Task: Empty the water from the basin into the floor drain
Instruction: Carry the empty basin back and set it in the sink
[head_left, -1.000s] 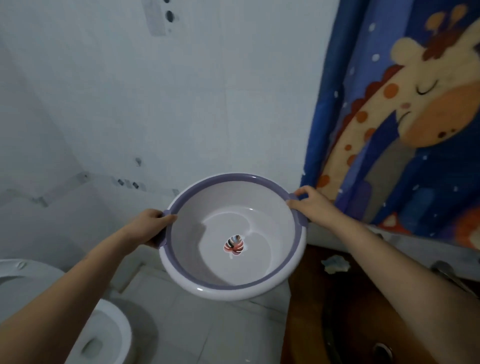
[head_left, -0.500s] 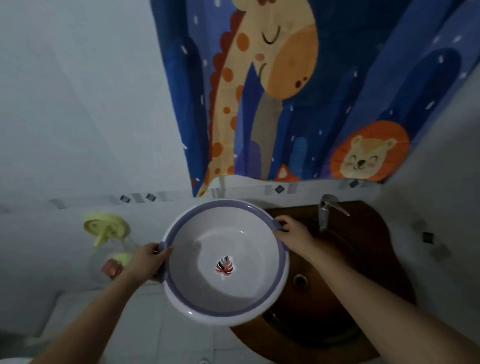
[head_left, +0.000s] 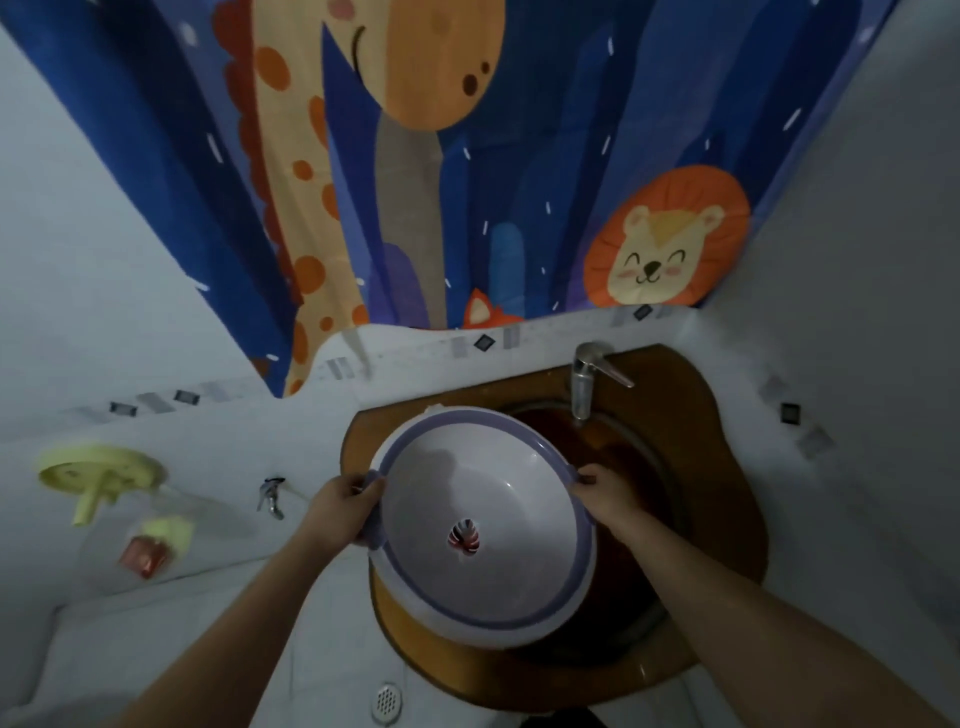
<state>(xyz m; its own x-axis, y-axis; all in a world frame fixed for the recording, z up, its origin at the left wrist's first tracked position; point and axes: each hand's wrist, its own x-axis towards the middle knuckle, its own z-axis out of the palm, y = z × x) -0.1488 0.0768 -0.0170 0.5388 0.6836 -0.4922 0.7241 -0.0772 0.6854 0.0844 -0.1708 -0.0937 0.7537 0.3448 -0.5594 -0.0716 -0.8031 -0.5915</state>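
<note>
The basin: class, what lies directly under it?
Under the basin, held by the left hand and right hand, lies the brown sink. The sink's left part and drain hole are covered.

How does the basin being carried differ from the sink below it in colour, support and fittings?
The basin is white with a purple rim and a leaf print; the sink is dark brown. The basin is held by the left hand and right hand; the sink is fixed in the corner. Only the sink has a faucet. Both are round bowls.

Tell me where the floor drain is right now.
In the head view, the floor drain sits at the bottom centre, on the tiled floor below the basin, beside the brown sink.
</note>
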